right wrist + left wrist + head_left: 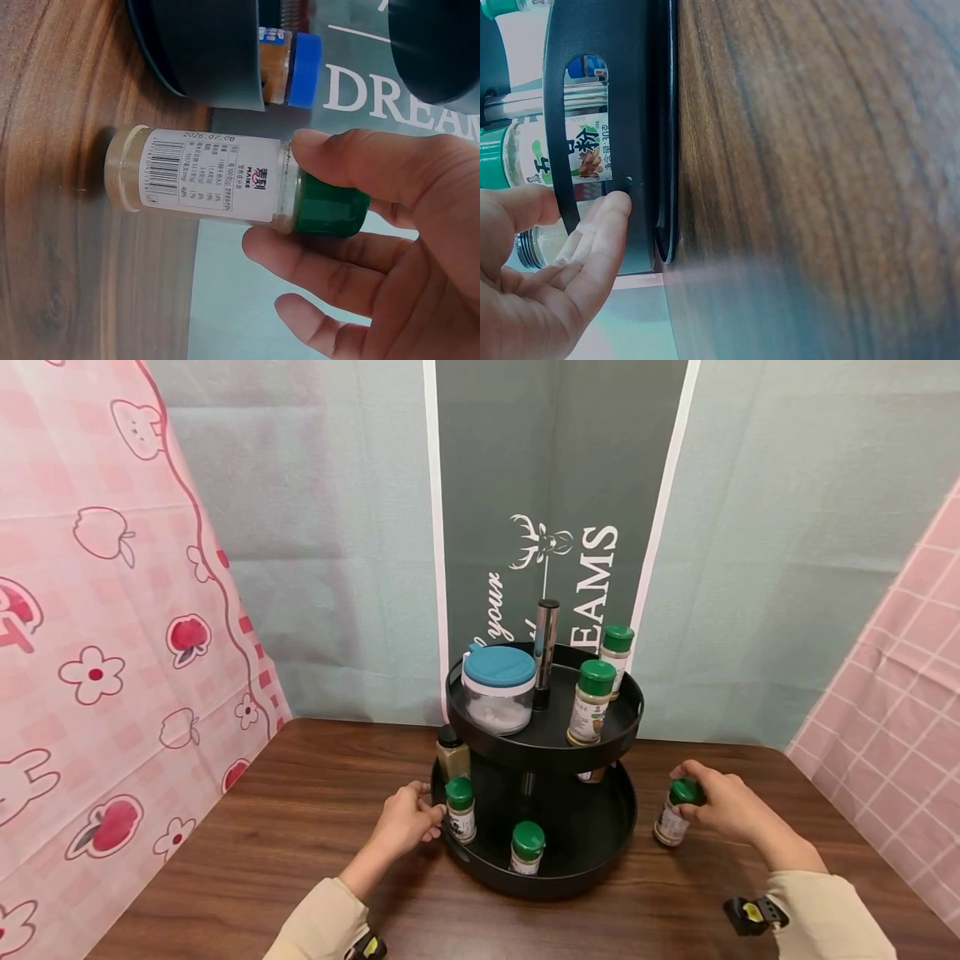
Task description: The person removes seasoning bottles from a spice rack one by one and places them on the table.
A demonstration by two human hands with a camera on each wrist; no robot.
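A black two-tier rack stands on the table, holding several spice bottles. My left hand pinches the rim of its lower tier at the left, thumb at the top edge and fingertips against the outer wall by the slot. Just inside that rim is a green-capped spice bottle. To the right of the rack, my right hand grips another spice bottle by its green cap, between thumb and fingers. This bottle leans slightly, its base close to the tabletop, its white barcode label facing the right wrist camera.
The upper tier carries a clear jar with a blue lid and two green-capped bottles. Below are a black-capped bottle, a front green-capped bottle and a blue-capped bottle. Wooden tabletop surrounds the rack; curtains hang behind.
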